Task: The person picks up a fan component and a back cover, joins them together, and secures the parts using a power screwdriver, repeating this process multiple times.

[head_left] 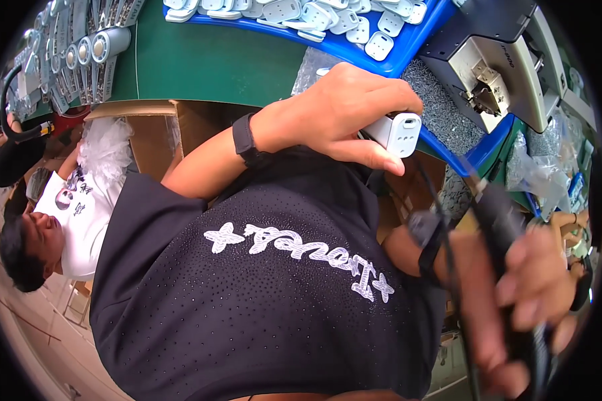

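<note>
My left hand [348,110], a black band on its wrist, grips a white plastic housing [396,136] between thumb and fingers. The housing's end face, with a slot and several small holes, points away from the palm; the rest is hidden in the hand. At the right, smeared by motion, my right hand [532,294] is wrapped round a black electric screwdriver [498,214]. Its thin tip rises toward the screw tray, apart from the housing. A dark cord [448,247] hangs beside the tool.
A blue tray [267,28] of white plates stands on the green table [194,63]. Right of it are loose screws [438,100] and a metal screw feeder [495,77]. Grey parts [87,50] lie far left, above an open carton [150,144]. Another person [77,207] sits at the left.
</note>
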Available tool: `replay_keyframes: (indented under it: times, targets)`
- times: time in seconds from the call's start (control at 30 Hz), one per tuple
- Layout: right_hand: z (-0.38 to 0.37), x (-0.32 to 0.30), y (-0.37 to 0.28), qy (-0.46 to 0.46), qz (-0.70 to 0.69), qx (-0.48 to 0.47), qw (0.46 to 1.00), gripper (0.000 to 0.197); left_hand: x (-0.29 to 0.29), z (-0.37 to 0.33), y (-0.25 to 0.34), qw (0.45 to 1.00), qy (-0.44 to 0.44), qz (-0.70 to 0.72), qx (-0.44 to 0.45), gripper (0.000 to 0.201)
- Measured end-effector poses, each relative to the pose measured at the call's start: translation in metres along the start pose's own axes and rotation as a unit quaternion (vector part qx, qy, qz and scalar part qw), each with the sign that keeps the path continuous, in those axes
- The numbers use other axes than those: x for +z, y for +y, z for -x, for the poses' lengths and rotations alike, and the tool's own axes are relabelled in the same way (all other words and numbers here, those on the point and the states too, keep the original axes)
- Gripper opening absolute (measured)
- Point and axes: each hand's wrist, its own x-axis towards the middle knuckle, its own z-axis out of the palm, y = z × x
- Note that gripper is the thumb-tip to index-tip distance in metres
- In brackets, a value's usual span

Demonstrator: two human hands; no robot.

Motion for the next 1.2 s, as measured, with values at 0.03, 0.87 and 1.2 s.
replay_keyframes:
  times: [0.03, 0.87, 1.2]
  targets:
    - [-0.009, -0.006, 0.006, 0.006, 0.029, 0.0, 1.0, 0.041, 0.0, -0.001, 0.001, 1.0, 0.0, 0.0, -0.003, 0.064]
    - [0.007, 0.059, 0.024, -0.017, -0.147, -0.04, 0.988, 0.054, -0.005, 0.001, 0.004, 0.999, -0.029, 0.022, -0.025, 0.062]
    - [0.001, 0.057, 0.005, 0.036, -0.214, -0.049, 0.975, 0.051, -0.036, -0.016, 0.035, 0.997, -0.046, -0.056, -0.008, 0.059]
